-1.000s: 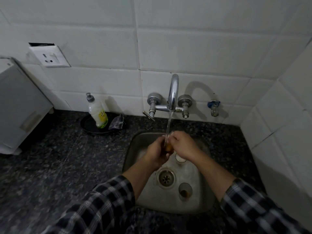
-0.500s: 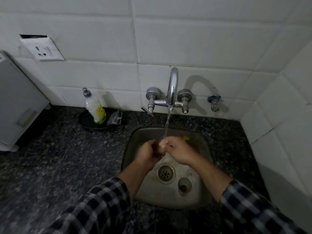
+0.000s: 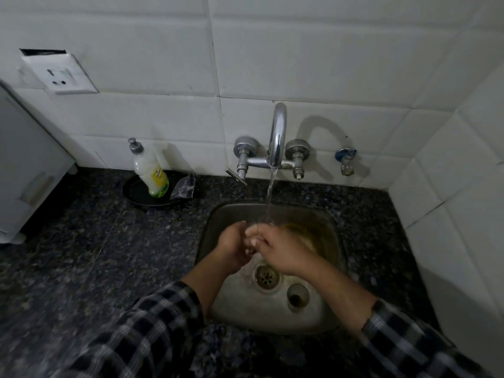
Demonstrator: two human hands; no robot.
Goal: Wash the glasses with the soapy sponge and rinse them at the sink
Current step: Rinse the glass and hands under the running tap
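Sink station, head view, dim light.

**Change:** a second ago both hands sat higher, close under the spout, with something amber-tinted between them. Now they are lower in the sink. The water stream from the tap lands right where the fingers meet, and I no longer see the amber tint. A second glass that showed behind the right wrist earlier is out of view, probably covered by the hand.

**Hands:** the left hand and right hand are pressed together with fingers curled inward around something small and pale. I take it for a glass being rinsed, but the blur keeps me from telling what either hand actually holds.

**Meaning for the task:** I judge this as mid-rinse on one piece, not the end. The glass standing upright near the drain has brownish residue at its bottom, so it likely needs washing.

**Count:**
- Glasses plainly seen: one, in the sink, right of the drain.
- A yellowish patch at the back of the sink, possibly the sponge. I cannot confirm this.
- One spout with two valve handles, plus one small blue-capped valve to the right on the wall.
- One soap bottle standing in one black dish on the counter, with one crumpled pouch just beside it.
- One wall socket.
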